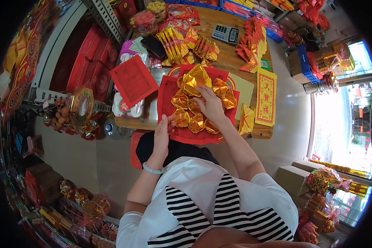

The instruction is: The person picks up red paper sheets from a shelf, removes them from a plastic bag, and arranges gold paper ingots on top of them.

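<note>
Folded gold foil paper ingots (196,123) stand in a cluster on red paper sheets (165,97) at the table's near side. A larger gold paper ingot (195,78) sits highest, at the back of the cluster. My right hand (212,106) reaches over the cluster, its fingers and thumb closed on the lower right edge of that larger one. At the cluster's left front, my left hand (163,133) is upright with fingers stretched out, beside the nearest ingot and holding nothing. The right palm hides part of the middle ingots.
A square red sheet (134,81) lies at the left over wrapped packs. Behind are gold paper bundles (172,43), a phone (153,46) and a calculator (225,33). To the right are a yellow printed paper (266,96) and a folded yellow piece (246,119). Shelves flank the left.
</note>
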